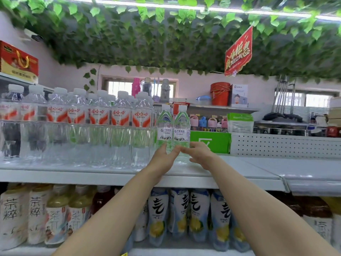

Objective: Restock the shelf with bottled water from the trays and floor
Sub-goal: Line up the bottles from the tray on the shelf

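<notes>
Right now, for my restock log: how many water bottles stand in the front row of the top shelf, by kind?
red-label bottles: 7
green-tinted bottles: 2
Total: 9

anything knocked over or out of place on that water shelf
Nothing stands out: the red-label bottles and the two green-label bottles all stand upright on the shelf, and no spill shows.

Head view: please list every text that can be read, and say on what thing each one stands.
"娃哈哈": labels of the water bottles on the shelf.
"茶粹": white tea bottles, lower left.
"茶π": yellow-topped bottles beside them.
Too blurred or small: red hanging sign, two green-label bottles, lemon drinks.
</notes>
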A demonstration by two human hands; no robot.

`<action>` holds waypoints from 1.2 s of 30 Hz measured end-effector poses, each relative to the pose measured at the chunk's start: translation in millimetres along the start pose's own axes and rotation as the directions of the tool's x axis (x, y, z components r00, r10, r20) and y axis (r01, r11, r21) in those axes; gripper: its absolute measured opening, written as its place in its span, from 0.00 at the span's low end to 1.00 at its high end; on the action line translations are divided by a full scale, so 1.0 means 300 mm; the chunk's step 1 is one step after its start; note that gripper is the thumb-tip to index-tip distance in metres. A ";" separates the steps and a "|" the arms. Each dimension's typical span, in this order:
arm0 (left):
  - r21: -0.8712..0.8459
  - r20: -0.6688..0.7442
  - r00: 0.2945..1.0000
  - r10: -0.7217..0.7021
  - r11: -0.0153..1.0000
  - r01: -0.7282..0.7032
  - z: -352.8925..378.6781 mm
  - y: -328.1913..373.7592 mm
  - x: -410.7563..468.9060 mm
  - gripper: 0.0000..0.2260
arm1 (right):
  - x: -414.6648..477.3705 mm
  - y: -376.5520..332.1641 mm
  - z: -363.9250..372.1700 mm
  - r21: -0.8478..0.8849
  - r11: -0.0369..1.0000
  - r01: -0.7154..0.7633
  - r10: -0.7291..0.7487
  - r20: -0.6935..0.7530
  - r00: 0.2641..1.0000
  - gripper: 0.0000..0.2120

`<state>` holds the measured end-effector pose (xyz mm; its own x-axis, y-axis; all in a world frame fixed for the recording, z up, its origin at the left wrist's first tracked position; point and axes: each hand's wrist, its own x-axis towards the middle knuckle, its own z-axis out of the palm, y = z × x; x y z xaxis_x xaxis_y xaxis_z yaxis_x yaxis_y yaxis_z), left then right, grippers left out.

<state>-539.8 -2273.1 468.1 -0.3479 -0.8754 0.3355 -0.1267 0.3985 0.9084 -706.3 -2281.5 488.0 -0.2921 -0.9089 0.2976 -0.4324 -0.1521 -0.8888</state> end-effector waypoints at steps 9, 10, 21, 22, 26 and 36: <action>0.142 0.009 1.000 0.004 0.990 -0.005 -0.087 0.005 -0.181 0.33 | -0.246 -0.071 0.020 -0.100 0.993 -0.060 0.052 -0.087 0.995 0.33; 0.150 -0.003 1.000 0.005 0.989 -0.005 -0.108 0.007 -0.206 0.33 | -0.281 -0.089 0.031 -0.119 0.991 -0.059 0.047 -0.103 0.994 0.32; 0.456 -0.266 0.942 0.206 0.888 -0.066 -0.420 0.022 -0.525 0.32 | -0.670 -0.298 0.226 -0.658 0.738 0.152 -0.229 -0.032 0.973 0.38; 0.493 -0.271 0.936 0.224 0.868 -0.065 -0.448 0.012 -0.554 0.32 | -0.703 -0.311 0.252 -0.706 0.684 0.180 -0.260 -0.006 0.966 0.39; 0.590 -0.284 0.933 0.220 0.808 -0.011 -0.539 -0.044 -0.661 0.30 | -0.798 -0.330 0.357 -0.796 0.568 0.211 -0.268 0.064 0.961 0.38; 0.595 -0.316 0.944 0.093 0.795 0.120 -0.675 -0.258 -0.820 0.25 | -0.939 -0.232 0.592 -0.736 0.651 0.186 -0.142 0.123 0.982 0.34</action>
<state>-256.4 -2143.9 365.9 -0.0468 -0.8758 0.4804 -0.6949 0.3740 0.6142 -442.3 -2083.8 403.9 -0.1206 -0.9189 0.3755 -0.9638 0.0178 -0.2661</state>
